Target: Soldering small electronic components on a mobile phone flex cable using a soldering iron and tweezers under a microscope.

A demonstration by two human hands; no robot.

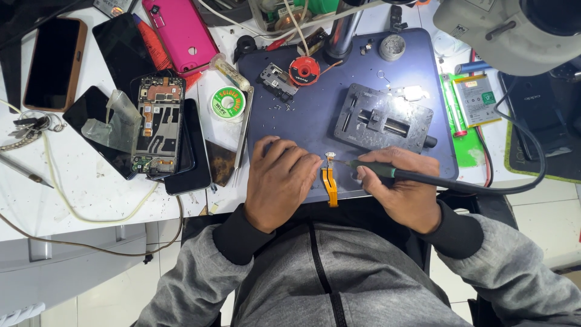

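At the lower centre of the frame, on the near edge of a dark blue mat (315, 115), an orange flex cable (330, 181) lies lengthwise, its lower end hanging just over the mat's edge and its small connector end pointing up the frame. The left hand (278, 181) rests palm down just left of the cable, its fingers (305, 165) curled close together with the tips pressing at the cable's upper end beside the connector. The right hand (404, 188) is to the right of the cable, its fingers wrapped around a green-handled soldering iron (378, 169) in a pen grip; the iron's thin tip reaches left to the connector end, meeting it or very nearly. A black cord (484, 188) runs from the handle off to the right.

Above the right hand on the mat sits a grey board holder (382, 118). Toward the upper centre lie a red solder-wick reel (304, 70) and a small metal phone part (277, 80). Left of the mat, on the white worktop (72, 200), are a green-labelled solder spool (227, 103), an opened phone (157, 124) showing its boards, and a pink phone case (180, 31). A microscope head (514, 30) fills the upper right corner.
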